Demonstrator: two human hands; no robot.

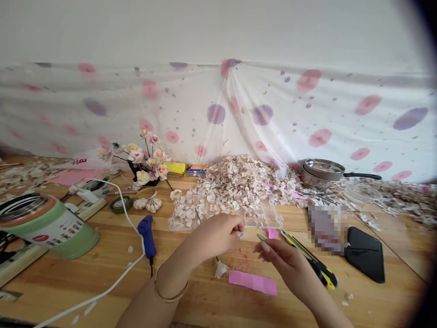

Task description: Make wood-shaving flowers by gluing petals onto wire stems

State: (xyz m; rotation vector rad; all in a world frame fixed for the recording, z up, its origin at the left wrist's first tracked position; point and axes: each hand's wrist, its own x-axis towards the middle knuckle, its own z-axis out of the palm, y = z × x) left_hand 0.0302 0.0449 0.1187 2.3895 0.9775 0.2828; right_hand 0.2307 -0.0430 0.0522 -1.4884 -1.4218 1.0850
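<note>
My left hand (223, 234) is closed in a pinch above the middle of the table. A small whitish, see-through scrap shows at its fingertips, too small to name. Opposite it, my right hand (285, 259) has thumb and fingers together. A grey pointed tip shows there; whether it is a fingernail or a held tool I cannot tell. Below and between the hands lie a pink paper strip (252, 283) and a white petal-like piece (221, 269) on a dark stem. A smaller pink piece (272, 233) and a yellow-and-black cutter (312, 255) lie by the right hand.
A clear compartment tray (225, 221) sits before a heap of papery flakes (239, 177). To the left are a blue glue gun (146, 237), garlic bulbs (153, 205), handmade flowers (136, 155) and a green container (68, 232). Right: a black phone-like object (365, 253) and a pan (322, 169).
</note>
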